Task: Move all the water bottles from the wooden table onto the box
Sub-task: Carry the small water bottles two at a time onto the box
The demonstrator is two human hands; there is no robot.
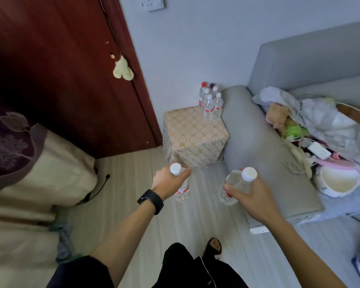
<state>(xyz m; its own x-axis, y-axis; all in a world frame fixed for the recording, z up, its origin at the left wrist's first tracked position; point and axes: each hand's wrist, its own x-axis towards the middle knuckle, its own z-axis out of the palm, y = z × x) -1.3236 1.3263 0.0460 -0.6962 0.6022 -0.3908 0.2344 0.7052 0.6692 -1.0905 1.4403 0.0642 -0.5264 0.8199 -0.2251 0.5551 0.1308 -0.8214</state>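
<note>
Water bottles, two of them, are riding in the air right in front of the person, one per hand. The left hand (167,181) is gripping the left bottle (182,192) high up, its fingers (184,172) curling round the shoulder just under the white cap, with the body hanging upright below. The right hand (256,196) is wrapping round the middle of the right bottle (236,183), which is tilting with its cap toward the camera.

Both are looking like small, thin, clear plastic bottles with red labels. I'm judging them fairly light, though I cannot tell how full they are. Walls like that are probably giving under a squeeze, so the stiff neck or the labelled waist is the place to hold, and the flat base is the part to land first.

A black watch (151,201) is sitting on the left wrist. Pale floor (137,183) is running from the person's feet to the box (193,134), which is standing ahead under yellow patterned cloth, right beside the grey sofa arm (247,129). A cluster of bottles (210,100) is crowding its far right corner, packed close together, while bare cloth is showing across the near and left part of the top. That cloth may be giving soft footing, so narrow bottles could be tipping.

The sofa arm is hemming in the right side and the dark red door (71,69) the left. The wooden tabletop is not showing at all.
</note>
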